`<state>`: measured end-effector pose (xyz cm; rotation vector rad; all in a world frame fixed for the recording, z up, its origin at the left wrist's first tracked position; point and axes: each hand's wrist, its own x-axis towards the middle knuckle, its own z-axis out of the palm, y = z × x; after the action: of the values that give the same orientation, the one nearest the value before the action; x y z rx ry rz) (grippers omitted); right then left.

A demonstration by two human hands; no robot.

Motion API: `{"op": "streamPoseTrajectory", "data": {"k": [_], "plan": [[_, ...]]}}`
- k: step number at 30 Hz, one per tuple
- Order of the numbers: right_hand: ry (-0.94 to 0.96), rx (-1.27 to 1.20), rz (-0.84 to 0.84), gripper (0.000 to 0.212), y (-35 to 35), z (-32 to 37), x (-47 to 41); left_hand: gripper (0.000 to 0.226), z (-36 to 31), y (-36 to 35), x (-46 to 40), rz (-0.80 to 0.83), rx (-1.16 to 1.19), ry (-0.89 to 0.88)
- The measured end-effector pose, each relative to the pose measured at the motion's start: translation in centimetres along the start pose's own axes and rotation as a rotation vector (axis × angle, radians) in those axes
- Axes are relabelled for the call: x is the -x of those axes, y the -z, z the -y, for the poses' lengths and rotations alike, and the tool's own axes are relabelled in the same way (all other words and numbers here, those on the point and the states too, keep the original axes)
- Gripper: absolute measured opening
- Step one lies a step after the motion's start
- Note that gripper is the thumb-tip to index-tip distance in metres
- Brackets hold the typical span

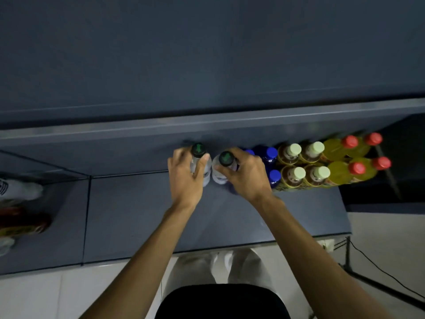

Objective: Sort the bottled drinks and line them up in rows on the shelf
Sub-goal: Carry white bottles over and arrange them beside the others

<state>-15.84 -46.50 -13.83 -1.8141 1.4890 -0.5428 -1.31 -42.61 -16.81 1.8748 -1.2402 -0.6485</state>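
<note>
Both hands grip clear dark-capped bottles by the neck: left hand (184,173) one (199,150), right hand (247,173) the other (226,158). Upright on the shelf (138,215), just beside the blue-capped bottles (271,154), probably extending the sorted rows.

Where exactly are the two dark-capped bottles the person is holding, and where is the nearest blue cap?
Left dark-capped bottle (198,150), head view, on its cap.
Right dark-capped bottle (226,158), head view, on its cap.
Nearest blue cap (275,176), head view, on the cap's top.
</note>
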Motion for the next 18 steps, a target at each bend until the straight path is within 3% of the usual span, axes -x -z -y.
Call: {"op": "streamPoseTrajectory", "data": {"k": [4, 8, 16, 18], "plan": [[0.058, 0.211, -0.037, 0.027, -0.5, -0.6, -2.4, 0.036, 1.0, -1.2, -1.4, -0.021, 0.022, 0.085], [0.122, 0.501, -0.051, 0.024, -0.9, -1.5, -3.5, 0.015, 1.3, -1.8, -1.2, -0.002, 0.061, 0.066], [0.059, 0.484, -0.15, 0.022, -1.7, -1.0, -3.1, 0.028, 2.3, -1.7, -1.3, 0.071, 0.135, 0.021], [0.058, 0.431, -0.105, 0.025, -2.4, -1.0, -2.9, 0.024, 2.8, -1.3, -1.8, 0.095, 0.141, 0.008]]}}
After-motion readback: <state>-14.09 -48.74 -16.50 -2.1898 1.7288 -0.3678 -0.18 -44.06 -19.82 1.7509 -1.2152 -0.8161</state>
